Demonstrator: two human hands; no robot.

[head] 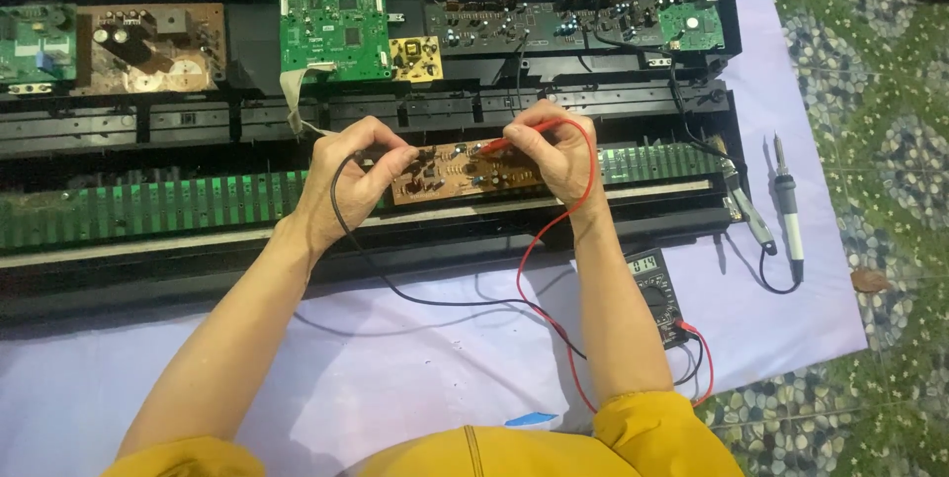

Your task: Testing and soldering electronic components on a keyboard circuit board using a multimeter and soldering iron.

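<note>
A small brown circuit board (457, 173) lies over the long green strip of an opened electronic keyboard chassis (148, 210). My left hand (351, 175) pinches a black test probe at the board's left end, and its black lead (415, 297) runs down across the cloth. My right hand (554, 151) holds a red test probe (499, 145) with its tip on the board's top. The red lead (539, 240) loops down to a black multimeter (657, 294) beside my right forearm.
Green, brown and yellow circuit boards (333, 32) sit in the chassis's upper section. Two soldering irons (788, 208) lie on the pale lilac cloth (395, 368) at the right. A pebble-patterned floor (880, 141) borders the cloth.
</note>
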